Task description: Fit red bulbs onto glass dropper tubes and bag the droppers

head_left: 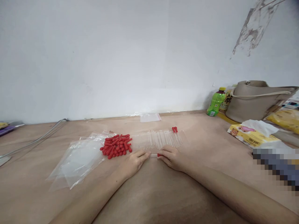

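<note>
Between my two hands lies a clear dropper tube (153,155), level and just above or on the table. My left hand (135,161) pinches its left end. My right hand (171,158) is closed on a red rubber bulb (158,154) at the tube's right end; whether the bulb is fully seated I cannot tell. Behind my hands a row of clear dropper tubes (156,139) lies side by side. Two droppers with red bulbs (174,129) lie at the row's right end. A heap of loose red rubber bulbs (116,146) sits left of the row.
Clear zip bags (77,158) are spread at left, with a grey cable (44,136) beyond. Another bag (150,117) lies by the wall. On the right stand a green bottle (216,102), a beige bag (249,102) and a yellow tissue pack (254,137).
</note>
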`<state>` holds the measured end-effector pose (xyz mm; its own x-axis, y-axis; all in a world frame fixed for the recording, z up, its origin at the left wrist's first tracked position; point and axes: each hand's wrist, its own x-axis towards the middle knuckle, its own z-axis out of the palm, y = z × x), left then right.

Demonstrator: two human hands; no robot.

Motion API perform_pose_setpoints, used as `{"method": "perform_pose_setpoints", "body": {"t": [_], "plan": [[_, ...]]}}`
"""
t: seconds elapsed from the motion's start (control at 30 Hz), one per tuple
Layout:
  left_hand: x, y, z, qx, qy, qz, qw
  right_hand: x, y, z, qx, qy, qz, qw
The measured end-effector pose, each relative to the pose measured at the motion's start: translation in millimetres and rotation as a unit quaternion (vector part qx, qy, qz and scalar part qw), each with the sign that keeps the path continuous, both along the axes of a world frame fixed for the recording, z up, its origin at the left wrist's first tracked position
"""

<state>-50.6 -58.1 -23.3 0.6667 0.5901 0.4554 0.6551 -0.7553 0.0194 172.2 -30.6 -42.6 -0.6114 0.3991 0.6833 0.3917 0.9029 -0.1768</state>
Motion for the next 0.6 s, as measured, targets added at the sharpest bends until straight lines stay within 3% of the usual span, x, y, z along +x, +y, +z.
{"method": "perform_pose_setpoints", "body": {"t": [0.13,0.3,0.43,0.6], "plan": [[-0.8,-0.7,-3.5,0.017,0.002,0.002,1.0,0.0,2.1,0.7,0.006,0.003,-0.005,1.0],[0.9,4.7,-3.8,0.028,-0.083,0.018,0.996,2.7,3.9,9.9,-0.054,0.05,-0.025,0.997],[3.4,3.7,-0.5,-0.003,-0.094,0.033,0.995,3.5,3.4,11.4,-0.102,0.028,-0.022,0.994],[5.3,-1.3,0.0,-0.062,-0.127,0.02,0.99,1.2,0.6,10.7,-0.105,0.029,0.001,0.994]]}}
